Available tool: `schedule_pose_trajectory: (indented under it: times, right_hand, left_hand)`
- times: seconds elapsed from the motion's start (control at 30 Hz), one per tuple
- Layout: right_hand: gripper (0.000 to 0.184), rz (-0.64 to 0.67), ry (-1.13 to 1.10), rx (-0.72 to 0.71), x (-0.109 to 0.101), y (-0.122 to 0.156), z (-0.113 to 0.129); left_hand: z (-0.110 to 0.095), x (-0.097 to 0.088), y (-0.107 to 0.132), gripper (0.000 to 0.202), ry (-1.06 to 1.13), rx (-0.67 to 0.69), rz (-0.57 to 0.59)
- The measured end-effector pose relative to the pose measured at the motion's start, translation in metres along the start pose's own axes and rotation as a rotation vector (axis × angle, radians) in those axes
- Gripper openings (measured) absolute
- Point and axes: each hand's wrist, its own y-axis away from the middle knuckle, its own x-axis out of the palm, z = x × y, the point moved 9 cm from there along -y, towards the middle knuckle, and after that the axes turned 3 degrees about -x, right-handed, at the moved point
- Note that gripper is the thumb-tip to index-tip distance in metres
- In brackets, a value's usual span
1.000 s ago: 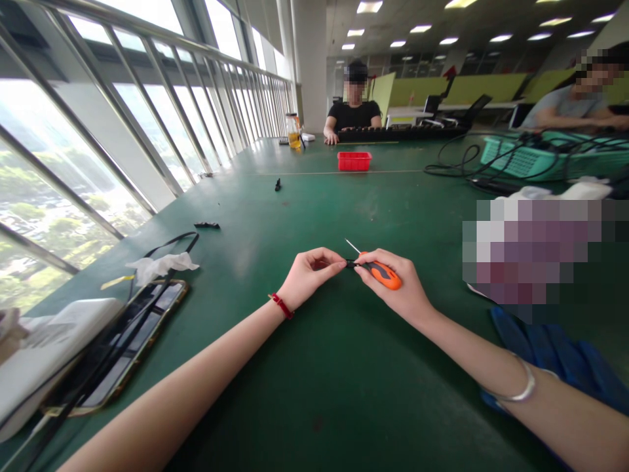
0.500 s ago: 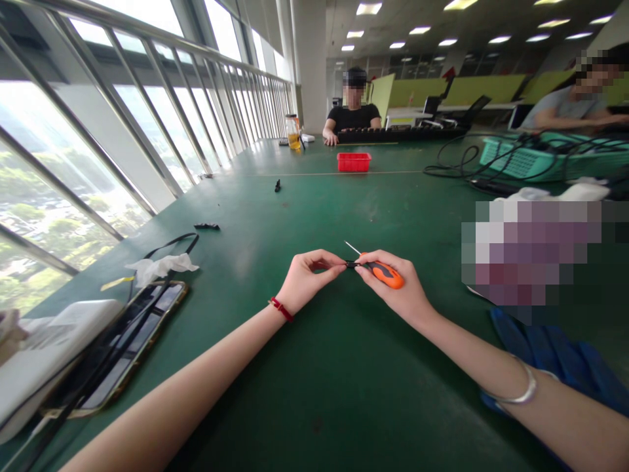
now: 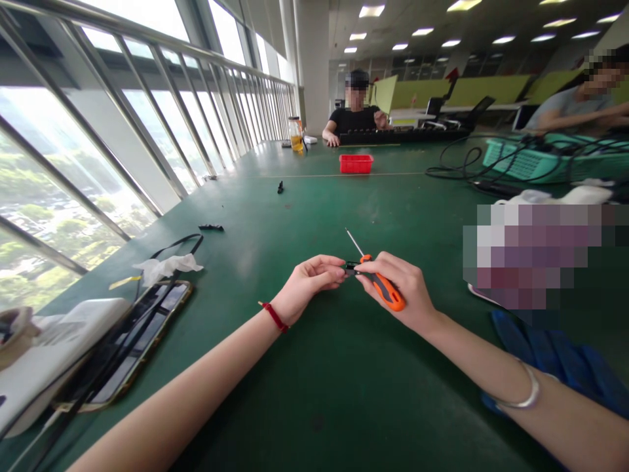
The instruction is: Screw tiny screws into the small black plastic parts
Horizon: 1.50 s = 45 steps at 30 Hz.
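Observation:
My left hand (image 3: 307, 286) and my right hand (image 3: 400, 288) meet over the green table (image 3: 314, 393), both pinching a small black part (image 3: 350, 267) between their fingertips. My right hand also holds an orange-handled screwdriver (image 3: 386, 289) in its palm, its thin metal shaft (image 3: 352, 241) pointing up and away to the left. A red cord circles my left wrist and a silver bangle my right.
A phone (image 3: 128, 341), black strap, white tissue (image 3: 166, 265) and a white case lie at left. Small black pieces (image 3: 211, 227) are scattered farther off. A red bin (image 3: 356, 163), jar, keyboard and a seated person are at the far end. Blue cloth (image 3: 555, 360), cables and a teal basket lie right.
The screwdriver has tilted, its shaft now rising higher. My hands have shifted slightly down and right in view, with the pinch on the black part kept.

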Motion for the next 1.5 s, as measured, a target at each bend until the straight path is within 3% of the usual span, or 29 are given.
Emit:
schedule_pose_trajectory:
  times: [0.33, 0.93, 1.2, 1.5]
  right_hand:
    - [0.011, 0.000, -0.105, 0.013, 0.002, 0.000, -0.001]
    - [0.013, 0.019, -0.113, 0.064, 0.004, 0.002, -0.007]
    - [0.016, 0.093, 0.178, -0.115, 0.009, 0.004, -0.002]
    - [0.018, 0.137, 0.221, -0.180, 0.012, 0.003, 0.003]
  left_hand:
    - [-0.012, 0.008, 0.007, 0.022, -0.098, 0.036, -0.013]
    - [0.006, -0.002, 0.002, 0.029, 0.009, -0.088, -0.020]
    - [0.016, -0.002, 0.007, 0.026, 0.069, -0.256, -0.046]
    - [0.019, -0.001, 0.012, 0.022, 0.091, -0.311, -0.033]
